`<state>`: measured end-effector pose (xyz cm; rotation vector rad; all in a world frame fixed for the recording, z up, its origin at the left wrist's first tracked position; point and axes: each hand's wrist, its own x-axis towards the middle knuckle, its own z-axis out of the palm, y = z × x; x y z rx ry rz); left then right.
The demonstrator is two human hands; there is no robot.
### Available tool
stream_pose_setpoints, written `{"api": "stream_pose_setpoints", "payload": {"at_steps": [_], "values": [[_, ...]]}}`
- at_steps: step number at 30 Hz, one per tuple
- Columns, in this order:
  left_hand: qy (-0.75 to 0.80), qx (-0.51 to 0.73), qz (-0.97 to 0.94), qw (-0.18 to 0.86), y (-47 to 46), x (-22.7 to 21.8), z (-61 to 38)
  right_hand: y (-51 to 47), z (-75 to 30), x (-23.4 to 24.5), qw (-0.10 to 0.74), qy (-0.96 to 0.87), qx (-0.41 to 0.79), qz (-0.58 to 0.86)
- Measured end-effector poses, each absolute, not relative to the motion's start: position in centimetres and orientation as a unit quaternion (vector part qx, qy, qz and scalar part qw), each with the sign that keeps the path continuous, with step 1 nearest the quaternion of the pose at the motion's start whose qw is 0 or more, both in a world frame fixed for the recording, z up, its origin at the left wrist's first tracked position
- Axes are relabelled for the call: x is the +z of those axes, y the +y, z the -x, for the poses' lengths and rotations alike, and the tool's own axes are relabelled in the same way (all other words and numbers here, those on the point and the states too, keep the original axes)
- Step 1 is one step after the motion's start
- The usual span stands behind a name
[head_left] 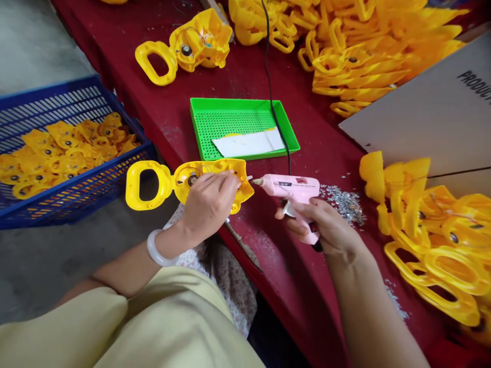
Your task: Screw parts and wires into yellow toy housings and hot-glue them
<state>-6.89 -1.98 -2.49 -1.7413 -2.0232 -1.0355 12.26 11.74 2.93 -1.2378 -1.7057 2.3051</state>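
Note:
My left hand (210, 204) is closed over the right part of a yellow plastic shell (150, 185) with a loop handle. Inside the shell, a round dark part (193, 180) and thin wires show; my fingers hide some of the interior. Whether the fingertips also pinch a small part cannot be made out. A small white piece (249, 178) sticks out by the shell's right edge. In my right hand (314, 220) is a pink glue gun (289, 186), its nozzle pointing left, close to that white piece. My fingers wrap its grip, near the light-coloured trigger.
A green tray (195, 128) holding a white strip stands beyond the shell, crossed by a black cord (271, 87). Screws (343, 204) lie heaped on the red cloth. Yellow shells (441, 240) pile at right and back, near a cardboard panel (429, 117). A blue crate (76, 184) stands left.

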Motion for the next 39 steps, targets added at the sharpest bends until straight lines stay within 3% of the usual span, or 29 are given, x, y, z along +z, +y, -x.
{"api": "stream_pose_setpoints", "payload": {"at_steps": [20,39], "values": [[-0.682,-0.383,0.601,0.161,-1.9,-2.6,6.9,12.4,-11.4,2.3,-0.026,-0.545,0.736,0.400],[-0.704,-0.357,0.589,0.174,-1.8,-2.6,6.5,9.9,-11.3,4.6,-0.007,-0.665,0.587,0.462]]}}
